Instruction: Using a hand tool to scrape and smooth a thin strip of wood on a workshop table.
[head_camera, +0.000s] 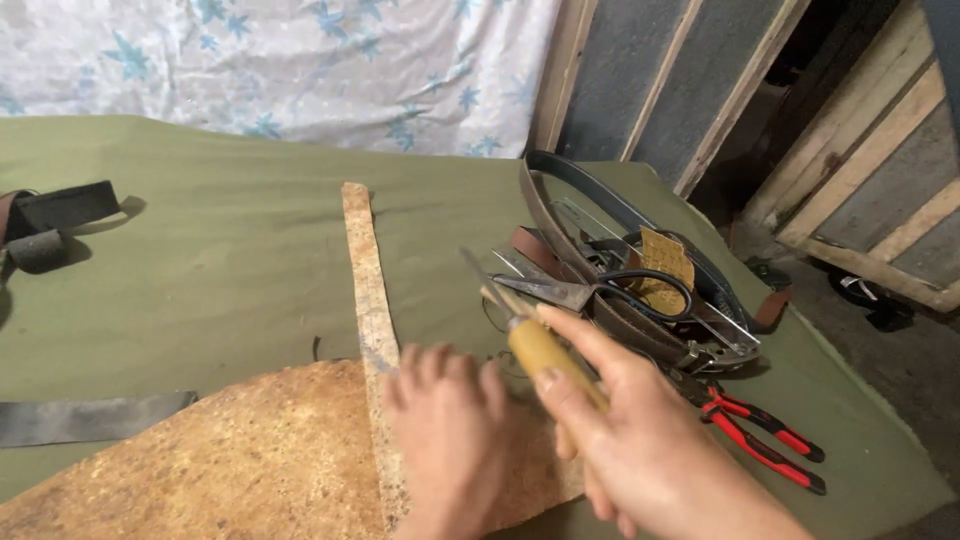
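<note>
I'm looking at a leather workshop. Belts (560, 215), shears (600, 292) and red pliers (765, 440) lie at centre right on a green-covered bench (230, 260), with bare timber framing (860, 150) at upper right.

Black-handled steel scissors (590, 293) lie on coiled dark leather belts (600, 250). Red-handled pliers (765, 440) rest on the green cloth-covered worktop (230, 250). A dark folded strap (55, 220) lies far left.

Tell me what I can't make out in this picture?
- Knife blade tip: blurred, head view.
- Strip lower end: hidden under left hand.
- Hide: cut off by bottom edge.
- Belts under scissors: tangled, count unclear.
- Right hand palm: turned away.
</note>
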